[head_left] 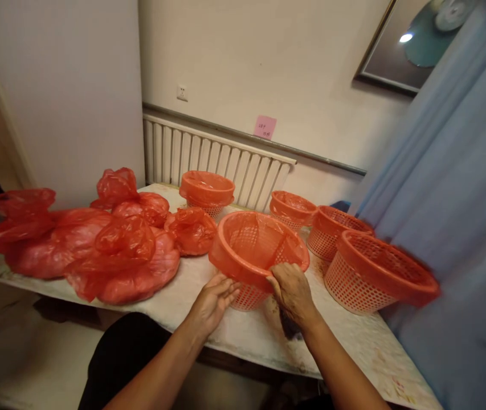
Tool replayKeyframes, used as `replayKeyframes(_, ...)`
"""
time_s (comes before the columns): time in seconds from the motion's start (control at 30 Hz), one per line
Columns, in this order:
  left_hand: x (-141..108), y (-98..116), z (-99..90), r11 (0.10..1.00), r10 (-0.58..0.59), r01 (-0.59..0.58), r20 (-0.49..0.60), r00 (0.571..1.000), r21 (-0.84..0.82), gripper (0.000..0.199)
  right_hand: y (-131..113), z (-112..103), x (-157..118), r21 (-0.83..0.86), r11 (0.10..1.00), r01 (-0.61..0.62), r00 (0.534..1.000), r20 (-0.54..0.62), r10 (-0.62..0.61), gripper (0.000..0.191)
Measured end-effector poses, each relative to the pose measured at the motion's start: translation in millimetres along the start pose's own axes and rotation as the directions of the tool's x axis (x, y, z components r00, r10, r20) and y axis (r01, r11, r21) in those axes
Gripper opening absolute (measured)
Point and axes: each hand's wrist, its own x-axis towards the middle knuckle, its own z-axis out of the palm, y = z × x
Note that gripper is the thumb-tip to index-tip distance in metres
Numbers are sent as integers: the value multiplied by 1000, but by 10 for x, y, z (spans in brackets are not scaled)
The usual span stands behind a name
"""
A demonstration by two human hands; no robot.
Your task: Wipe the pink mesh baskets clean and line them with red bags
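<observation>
Eleven o'clock: white ribbed radiator (219,160), with a wall socket (182,93) above it. Just past twelve: pink note (265,127) with handwriting, at the grey rail (319,158) along the pale wall (260,62). Two: framed disc (413,45), partly cropped. Three: blue curtain (460,171), hanging in folds. Ten: plain pale panel (76,85).

There are five baskets (236,267), at least four overlapping bags (125,262), two hands (211,302); one each: table (260,347), radiator (217,156), curtain (452,182), socket (182,93), note (265,127), frame (382,80).
</observation>
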Motion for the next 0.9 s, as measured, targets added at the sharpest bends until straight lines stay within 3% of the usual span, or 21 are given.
replayKeyframes(0.17, 85, -53, 71, 986, 27, -14, 75, 997, -165, 25, -22, 31, -11, -21, 1000, -21, 1000, -22, 21, 38)
replayKeyframes(0.53, 33, -201, 233, 988, -34, 55, 144, 989, -146, 39, -8, 68, -9, -26, 999, -21, 998, -54, 19, 39)
replayKeyframes(0.9, 50, -278, 36, 983, -77, 91, 92, 993, -161, 26, -12, 67, -6, -18, 999, -33, 998, -58, 31, 38)
